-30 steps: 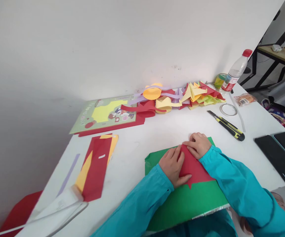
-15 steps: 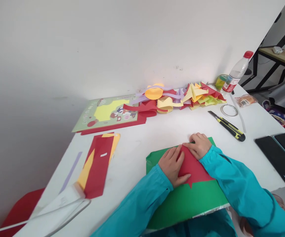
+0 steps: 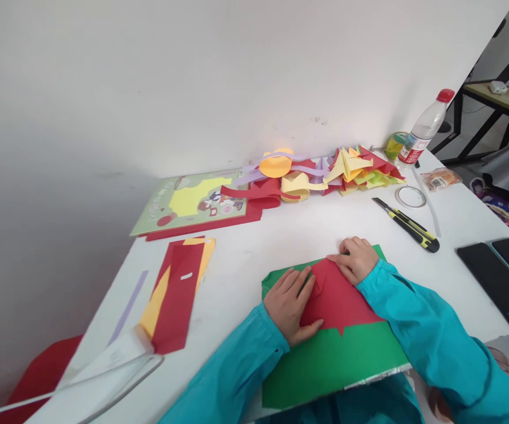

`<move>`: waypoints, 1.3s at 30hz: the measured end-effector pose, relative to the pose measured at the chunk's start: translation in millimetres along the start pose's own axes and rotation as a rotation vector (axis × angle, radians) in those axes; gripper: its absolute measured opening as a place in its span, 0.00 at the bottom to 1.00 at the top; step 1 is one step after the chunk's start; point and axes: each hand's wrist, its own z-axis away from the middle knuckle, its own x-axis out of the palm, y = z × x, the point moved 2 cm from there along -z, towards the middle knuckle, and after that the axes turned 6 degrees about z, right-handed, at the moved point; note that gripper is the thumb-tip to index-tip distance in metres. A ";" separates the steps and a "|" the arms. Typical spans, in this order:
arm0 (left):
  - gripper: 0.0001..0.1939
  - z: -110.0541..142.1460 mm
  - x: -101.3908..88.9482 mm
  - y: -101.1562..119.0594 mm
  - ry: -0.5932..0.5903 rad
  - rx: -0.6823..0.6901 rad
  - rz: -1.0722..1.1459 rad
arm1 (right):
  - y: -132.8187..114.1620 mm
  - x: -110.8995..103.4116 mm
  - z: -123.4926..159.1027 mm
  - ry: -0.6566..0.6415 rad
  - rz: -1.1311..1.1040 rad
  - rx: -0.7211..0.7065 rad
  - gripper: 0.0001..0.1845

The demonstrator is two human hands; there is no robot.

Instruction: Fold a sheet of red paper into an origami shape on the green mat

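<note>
Red paper point(image 3: 346, 303) lying on green board point(image 3: 333, 368); L hand point(image 3: 288, 305) pressing, fingers spread; R hand point(image 3: 355, 262) touching tip, can't tell if pinching; paper poss. skewing if L slipping.

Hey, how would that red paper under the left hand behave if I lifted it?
The red paper looks thin, so it's probably light and somewhat floppy. It's creased beside the left hand, so that part might spring open slightly.

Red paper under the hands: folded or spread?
Red paper is folded: creases and an overlapping edge show beside the left hand. Layer count: cannot tell.
</note>
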 end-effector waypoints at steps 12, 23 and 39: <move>0.37 -17.8 -5.3 -3.2 -0.005 -0.009 -0.053 | 0.6 0.6 -0.2 -0.005 -0.018 0.006 0.14; 0.34 -37.4 -0.5 -1.8 0.021 -0.033 -0.128 | 2.7 1.5 0.2 0.004 -0.072 0.008 0.15; 0.30 0.8 1.7 -8.6 0.041 0.048 -0.032 | 2.4 2.2 -0.4 0.013 -0.085 0.037 0.14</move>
